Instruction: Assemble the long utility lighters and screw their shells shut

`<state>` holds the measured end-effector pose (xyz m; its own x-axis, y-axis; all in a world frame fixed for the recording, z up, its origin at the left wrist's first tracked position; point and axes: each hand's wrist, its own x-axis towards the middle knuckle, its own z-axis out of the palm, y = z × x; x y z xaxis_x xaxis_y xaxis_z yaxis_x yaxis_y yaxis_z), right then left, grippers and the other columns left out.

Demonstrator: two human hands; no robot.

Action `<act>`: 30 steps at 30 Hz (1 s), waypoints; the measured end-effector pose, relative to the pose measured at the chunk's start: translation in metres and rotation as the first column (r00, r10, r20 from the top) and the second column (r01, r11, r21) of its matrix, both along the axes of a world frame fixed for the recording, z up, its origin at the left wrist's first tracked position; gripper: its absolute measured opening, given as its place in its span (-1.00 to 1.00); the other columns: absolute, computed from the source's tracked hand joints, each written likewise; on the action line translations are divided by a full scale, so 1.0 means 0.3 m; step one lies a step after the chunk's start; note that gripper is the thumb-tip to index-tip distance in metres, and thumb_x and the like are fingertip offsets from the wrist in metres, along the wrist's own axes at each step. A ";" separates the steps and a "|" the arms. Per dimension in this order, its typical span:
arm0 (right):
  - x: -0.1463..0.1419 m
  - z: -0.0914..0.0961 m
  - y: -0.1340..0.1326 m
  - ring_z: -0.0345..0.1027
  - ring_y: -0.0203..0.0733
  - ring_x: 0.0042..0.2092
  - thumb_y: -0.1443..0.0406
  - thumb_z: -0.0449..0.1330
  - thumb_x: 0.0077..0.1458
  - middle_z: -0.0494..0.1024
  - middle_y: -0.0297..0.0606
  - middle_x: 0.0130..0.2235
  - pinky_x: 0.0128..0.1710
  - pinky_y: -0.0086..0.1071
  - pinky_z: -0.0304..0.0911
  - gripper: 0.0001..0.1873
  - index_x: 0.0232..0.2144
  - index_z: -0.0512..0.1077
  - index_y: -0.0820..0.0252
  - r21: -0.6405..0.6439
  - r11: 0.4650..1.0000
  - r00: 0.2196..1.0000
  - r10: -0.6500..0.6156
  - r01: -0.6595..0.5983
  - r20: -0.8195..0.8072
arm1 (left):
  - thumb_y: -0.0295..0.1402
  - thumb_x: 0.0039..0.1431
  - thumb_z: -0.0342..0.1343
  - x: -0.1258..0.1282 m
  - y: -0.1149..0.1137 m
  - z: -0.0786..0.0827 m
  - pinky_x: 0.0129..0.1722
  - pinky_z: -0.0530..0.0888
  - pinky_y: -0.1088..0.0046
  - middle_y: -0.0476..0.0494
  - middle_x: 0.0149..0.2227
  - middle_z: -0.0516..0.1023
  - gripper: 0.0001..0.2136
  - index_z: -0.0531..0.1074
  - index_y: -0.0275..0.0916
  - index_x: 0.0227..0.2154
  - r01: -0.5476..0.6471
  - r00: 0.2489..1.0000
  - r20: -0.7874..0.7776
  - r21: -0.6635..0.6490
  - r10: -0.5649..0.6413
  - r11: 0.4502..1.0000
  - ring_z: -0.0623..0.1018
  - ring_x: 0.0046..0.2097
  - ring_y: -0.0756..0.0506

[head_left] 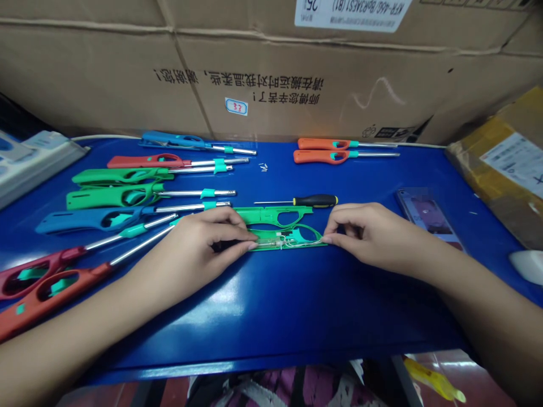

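Note:
An opened green lighter housing (292, 245) lies on the blue table, its inside facing up. Inside it are a clear tube, white wires and a turquoise trigger (302, 234). The fingers of my left hand (216, 237) pinch its left end. At its right end, where the wires run out, my right hand (360, 232) closes thumb and fingers on the tip. Just behind lies the matching green cover half (271, 215), partly hidden by my left hand. A black and yellow screwdriver (316, 200) rests beyond that half.
Several long-nosed lighters (112, 196) in green, blue and red line the left side. Two orange lighters (322, 156) and some small screws (263, 167) lie farther back. A phone (428, 215) is at right. A large cardboard box (254, 62) stands behind the table.

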<state>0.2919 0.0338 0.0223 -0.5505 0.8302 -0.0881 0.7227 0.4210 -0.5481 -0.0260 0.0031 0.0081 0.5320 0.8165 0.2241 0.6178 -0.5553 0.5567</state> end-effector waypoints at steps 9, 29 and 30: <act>0.001 0.006 0.000 0.25 -0.32 -0.49 0.28 0.26 0.24 0.55 -0.37 -0.44 -0.41 -0.36 0.13 -0.82 -0.41 0.60 0.11 -0.001 1.000 1.000 0.007 -0.007 0.002 | -0.28 0.43 0.08 -0.026 0.039 0.009 0.06 0.57 0.17 -0.19 -0.05 0.65 -0.75 0.65 -0.21 -0.10 -0.055 0.990 -0.113 0.199 0.079 0.979 0.64 -0.02 -0.21; -0.022 -0.023 -0.015 0.21 -0.31 -0.45 0.31 0.19 0.34 0.58 -0.29 -0.27 -0.38 -0.32 0.13 -0.86 -0.29 0.53 0.14 0.333 0.941 0.993 -0.025 0.063 -0.118 | -0.27 0.51 -0.04 -0.073 0.064 0.008 0.04 0.58 0.03 -0.33 0.01 0.61 -0.75 0.50 -0.26 -0.17 0.043 0.954 -0.293 0.349 0.066 0.936 0.62 0.04 -0.33; -0.023 -0.024 -0.015 0.20 -0.31 -0.45 0.32 0.19 0.34 0.58 -0.28 -0.26 -0.38 -0.32 0.13 -0.87 -0.27 0.53 0.15 0.342 0.938 0.993 -0.019 0.060 -0.119 | -0.26 0.52 -0.05 -0.071 0.063 0.007 0.04 0.59 0.02 -0.33 0.00 0.61 -0.75 0.49 -0.26 -0.16 0.038 0.953 -0.294 0.344 0.070 0.938 0.63 0.04 -0.33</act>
<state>0.2849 0.0293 0.0152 -0.5063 0.8198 0.2676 0.6848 0.5708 -0.4530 -0.0471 0.0219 0.0103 0.6051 0.7270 0.3246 0.7349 -0.6668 0.1236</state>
